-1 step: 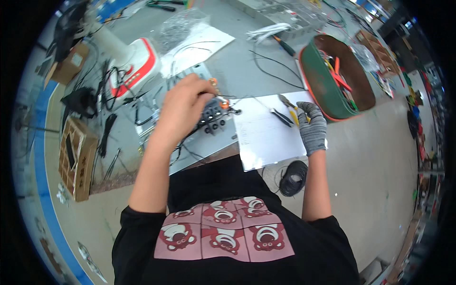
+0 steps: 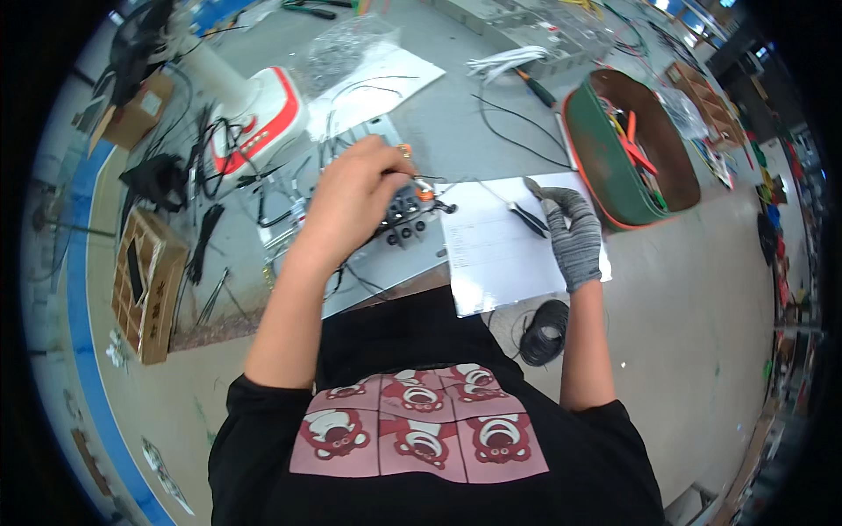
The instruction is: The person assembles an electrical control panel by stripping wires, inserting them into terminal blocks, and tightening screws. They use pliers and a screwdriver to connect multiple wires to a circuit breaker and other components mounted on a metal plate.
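Observation:
My bare left hand (image 2: 361, 188) bends over a metal plate (image 2: 373, 285) carrying black round switches or knobs (image 2: 405, 233), wires and an orange-and-brass part (image 2: 424, 190). Its thumb and fingertips are drawn together beside the orange part; what they pinch is hidden. On my right hand (image 2: 574, 241) is a grey knitted glove. Its fingers are closed over a pair of pliers (image 2: 532, 187), whose jaws stick out past the fingertips above the white paper sheet (image 2: 495, 254). A thin tool with a black handle (image 2: 528, 219) lies on the sheet, left of that glove.
A green bin (image 2: 605, 175) of tools stands at the right. A white-and-red stand base (image 2: 263, 123) and a divided wooden box (image 2: 149, 289) are on the left. A screwdriver (image 2: 535, 88) and white cable (image 2: 507, 60) lie at the back. Below the table is a black wire coil (image 2: 544, 333).
My right hand has closed over the pliers, and their yellow handles, seen before, are now covered. My left hand stays at the orange part. The whole view has shifted slightly.

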A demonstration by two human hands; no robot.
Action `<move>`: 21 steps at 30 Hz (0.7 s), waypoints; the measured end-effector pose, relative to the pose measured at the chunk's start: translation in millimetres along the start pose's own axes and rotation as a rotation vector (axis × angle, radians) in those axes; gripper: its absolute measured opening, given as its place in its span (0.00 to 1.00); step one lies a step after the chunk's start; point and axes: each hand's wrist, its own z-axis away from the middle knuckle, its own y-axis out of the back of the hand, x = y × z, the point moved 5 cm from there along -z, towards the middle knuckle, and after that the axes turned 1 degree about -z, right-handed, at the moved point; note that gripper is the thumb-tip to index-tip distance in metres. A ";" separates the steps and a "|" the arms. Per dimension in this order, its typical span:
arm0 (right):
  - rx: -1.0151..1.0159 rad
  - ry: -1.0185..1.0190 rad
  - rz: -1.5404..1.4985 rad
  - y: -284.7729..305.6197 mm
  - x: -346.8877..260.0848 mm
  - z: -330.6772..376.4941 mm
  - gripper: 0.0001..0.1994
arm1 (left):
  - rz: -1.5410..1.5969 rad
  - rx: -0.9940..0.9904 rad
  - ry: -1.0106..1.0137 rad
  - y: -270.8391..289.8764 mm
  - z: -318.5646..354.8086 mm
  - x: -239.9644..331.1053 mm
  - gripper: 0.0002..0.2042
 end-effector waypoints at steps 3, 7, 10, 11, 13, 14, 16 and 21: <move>-0.194 0.202 -0.176 -54.4 -61.4 0.3 0.12 | 0.099 -0.071 0.054 -6.7 -0.3 -1.1 0.03; -0.431 0.107 -0.272 -108.2 -101.3 -10.6 0.15 | 0.018 -0.090 -0.014 -5.2 -2.2 -4.0 0.03; -0.492 0.010 -0.155 -118.3 -103.8 -24.8 0.13 | -0.174 -0.059 -0.127 -2.4 -4.3 -1.8 0.04; -0.442 0.070 -0.085 -117.6 -108.6 -26.5 0.11 | -0.197 -0.050 -0.139 -2.1 -4.1 -2.6 0.04; -0.410 0.116 -0.066 -120.3 -104.5 -30.8 0.11 | -0.138 -0.003 -0.103 3.5 -1.7 -9.6 0.04; -0.392 0.137 -0.057 -120.3 -104.3 -33.2 0.11 | -0.167 -0.010 -0.067 6.4 -0.2 -14.2 0.03; -0.417 0.108 -0.008 -120.2 -105.6 -36.9 0.10 | -0.219 -0.023 0.008 11.7 2.5 -22.0 0.03; -0.309 0.069 -0.200 -119.5 -81.3 -71.5 0.13 | -0.072 0.208 0.105 38.8 9.1 -32.4 0.09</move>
